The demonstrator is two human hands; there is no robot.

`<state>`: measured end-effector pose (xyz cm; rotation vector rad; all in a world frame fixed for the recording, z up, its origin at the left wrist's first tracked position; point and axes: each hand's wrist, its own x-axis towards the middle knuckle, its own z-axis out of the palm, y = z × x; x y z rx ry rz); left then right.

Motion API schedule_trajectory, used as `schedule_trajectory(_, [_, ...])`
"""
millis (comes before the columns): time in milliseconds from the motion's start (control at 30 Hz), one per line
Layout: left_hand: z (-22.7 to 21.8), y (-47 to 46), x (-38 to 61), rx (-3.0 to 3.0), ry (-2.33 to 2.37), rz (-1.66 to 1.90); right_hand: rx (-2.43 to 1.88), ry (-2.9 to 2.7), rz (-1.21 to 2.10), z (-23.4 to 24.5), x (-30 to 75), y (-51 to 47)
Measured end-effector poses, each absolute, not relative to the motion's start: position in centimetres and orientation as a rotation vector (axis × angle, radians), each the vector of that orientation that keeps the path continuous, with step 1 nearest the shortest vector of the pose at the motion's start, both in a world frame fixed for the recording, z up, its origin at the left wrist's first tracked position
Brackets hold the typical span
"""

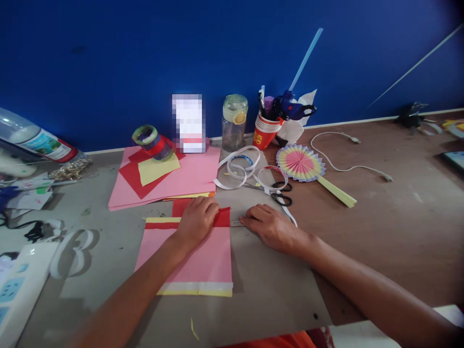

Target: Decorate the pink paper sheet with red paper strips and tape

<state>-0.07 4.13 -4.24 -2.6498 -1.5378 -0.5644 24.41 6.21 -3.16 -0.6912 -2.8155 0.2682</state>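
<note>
A pink paper sheet (pixel 203 261) lies flat on the grey mat, with a red paper strip (pixel 222 217) along its far edge and white and yellow bands along its near edge. My left hand (pixel 197 220) rests on the far edge, fingers bent and pressed together on the red strip; what lies under them is hidden. Just right of the sheet, my right hand (pixel 270 226) is closed, thumb and fingertips in a pinch near the mat. Anything thin between those fingertips is too small to make out. More red paper (pixel 178 207) shows beyond the left hand.
Behind lie stacked pink sheets (pixel 197 169) with a tape roll (pixel 154 142), a bottle (pixel 234 123) and a red cup of pens (pixel 266 130). Scissors (pixel 282 199), white tape loops (pixel 232 181) and a pleated paper fan (pixel 300 163) sit right. A power strip (pixel 27 285) lies left.
</note>
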Motion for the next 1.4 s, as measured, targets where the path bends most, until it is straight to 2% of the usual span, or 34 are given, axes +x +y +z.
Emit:
schedule_trajectory(367, [-3.7, 1.4, 0.1, -2.664, -1.461, -0.751, -0.713, -2.818, 0.265, -3.6, 24.4, 6.2])
schedule_trajectory(667, [-4.7, -1.1, -0.7, -2.697, -1.568, -0.435, -0.694, -2.784, 0.481, -2.8, 24.7, 5.5])
schedule_trajectory(1000, [-4.9, -1.0, -0.3, -2.683, -1.528, -0.509, -0.900, -2.660, 0.605, -2.3, 25.1, 3.3])
schedule_trajectory(1200, [-4.7, -1.0, -0.4, -2.725, -1.443, -0.413, -0.866, -2.690, 0.525, -3.1, 25.1, 3.1])
schedule_trajectory(1400, [-4.7, -0.6, -0.2, -2.757, -1.580, -0.222, -0.862, -2.710, 0.447, -3.2, 25.1, 3.1])
